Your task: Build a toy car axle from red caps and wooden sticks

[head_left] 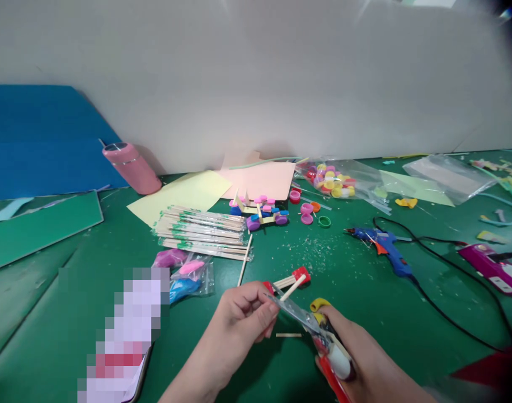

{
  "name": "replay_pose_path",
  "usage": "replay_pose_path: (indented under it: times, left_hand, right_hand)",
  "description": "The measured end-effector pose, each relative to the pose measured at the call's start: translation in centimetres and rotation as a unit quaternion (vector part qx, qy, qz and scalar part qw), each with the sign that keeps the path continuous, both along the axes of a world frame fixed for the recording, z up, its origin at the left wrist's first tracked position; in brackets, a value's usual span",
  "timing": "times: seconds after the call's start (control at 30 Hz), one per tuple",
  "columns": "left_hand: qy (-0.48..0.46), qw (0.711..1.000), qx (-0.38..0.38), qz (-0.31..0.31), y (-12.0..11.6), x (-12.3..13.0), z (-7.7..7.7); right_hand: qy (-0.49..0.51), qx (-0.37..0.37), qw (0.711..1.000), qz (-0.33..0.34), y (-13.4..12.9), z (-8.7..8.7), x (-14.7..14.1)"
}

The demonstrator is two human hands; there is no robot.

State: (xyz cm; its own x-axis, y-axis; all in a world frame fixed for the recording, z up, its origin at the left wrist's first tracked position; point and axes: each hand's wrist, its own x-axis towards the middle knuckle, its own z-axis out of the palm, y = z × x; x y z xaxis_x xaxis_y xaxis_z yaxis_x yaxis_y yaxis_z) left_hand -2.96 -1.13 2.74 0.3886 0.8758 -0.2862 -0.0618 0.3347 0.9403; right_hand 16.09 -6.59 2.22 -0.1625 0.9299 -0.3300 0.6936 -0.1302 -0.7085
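My left hand is closed, its thumb and fingers pinching the end of a clear plastic wrapper. A short wooden stick pokes up from beside those fingertips; whether they grip it too I cannot tell. My right hand is wrapped around the wrapper's other end and a tool with red and yellow parts, whose kind is partly hidden. Just beyond my left fingers are joined wooden sticks with red end pieces. A small stick piece lies between my hands, and a longer stick lies farther off.
Bundled wooden sticks lie left of a small wheeled model. Bottle caps and a bag of caps are behind. A blue glue gun trails its cord at right. A pink bottle and bagged clay are left.
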Motion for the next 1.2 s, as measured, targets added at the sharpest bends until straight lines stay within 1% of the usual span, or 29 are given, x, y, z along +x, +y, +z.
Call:
replay_pose_path:
  times: [0.07, 0.17, 0.23, 0.3, 0.43, 0.5, 0.57, 0.67, 0.73, 0.8, 0.83, 0.93, 1.0, 1.03, 1.1, 1.2]
  left_hand:
    - [0.036, 0.999, 0.015, 0.022, -0.2, 0.2, 0.0]
    - [0.111, 0.987, 0.078, 0.090, -0.7, 0.9, 0.0]
    - [0.133, 0.979, 0.104, 0.113, -0.9, 1.1, -0.2]
    - [0.125, 0.982, 0.099, 0.100, -0.8, 0.9, -0.3]
    - [0.041, 0.999, 0.022, 0.026, -0.3, 0.1, -0.4]
    - [0.024, 1.000, -0.002, 0.012, -0.2, 0.0, -0.3]
    - [0.050, 0.998, 0.016, 0.036, -0.3, 0.3, -0.1]
    - [0.116, 0.985, 0.085, 0.099, -0.8, 1.0, 0.1]
    - [0.142, 0.974, 0.124, 0.126, -1.0, 1.3, 0.2]
    - [0.144, 0.973, 0.131, 0.124, -1.0, 1.2, 0.1]
    - [0.136, 0.977, 0.120, 0.111, -0.9, 1.0, 0.1]
    - [0.068, 0.995, 0.048, 0.048, -0.5, 0.3, -0.1]
    - [0.019, 1.000, -0.001, 0.013, -0.2, 0.0, -0.1]
    - [0.009, 1.000, -0.013, 0.004, -0.2, 0.0, -0.1]
    - [0.028, 0.999, 0.001, 0.016, -0.2, 0.2, 0.0]
    - [0.100, 0.989, 0.077, 0.083, -0.6, 0.8, 0.1]
  right_hand:
    - [-0.001, -0.007, 1.000, -0.001, 0.0, -0.2, -0.1]
    - [-0.011, -0.008, 1.000, -0.007, 0.2, -0.7, -0.2]
    - [-0.012, -0.004, 1.000, -0.008, 0.3, -0.9, -0.1]
    - [-0.006, 0.001, 1.000, -0.005, 0.4, -0.9, -0.1]
    - [0.009, 0.009, 1.000, 0.004, 0.2, -0.3, 0.0]
    - [0.018, 0.009, 1.000, 0.002, 0.1, -0.1, -0.1]
    - [0.018, 0.000, 1.000, -0.002, 0.0, 0.0, -0.2]
    - [0.000, -0.005, 1.000, -0.006, 0.2, -0.3, -0.2]
    - [-0.007, -0.004, 1.000, -0.005, 0.2, -0.6, -0.2]
    - [-0.002, -0.006, 1.000, -0.002, 0.2, -0.8, -0.1]
    - [0.002, -0.003, 1.000, -0.001, 0.1, -0.9, -0.1]
    - [0.012, 0.014, 1.000, -0.006, -0.1, -0.8, 0.0]
    - [0.015, 0.010, 1.000, -0.009, -0.2, -0.5, -0.1]
    - [0.017, 0.000, 1.000, -0.010, -0.2, -0.3, -0.1]
    - [0.019, -0.015, 1.000, -0.012, -0.2, -0.2, -0.2]
    - [0.008, -0.016, 1.000, -0.019, 0.0, -0.7, -0.2]
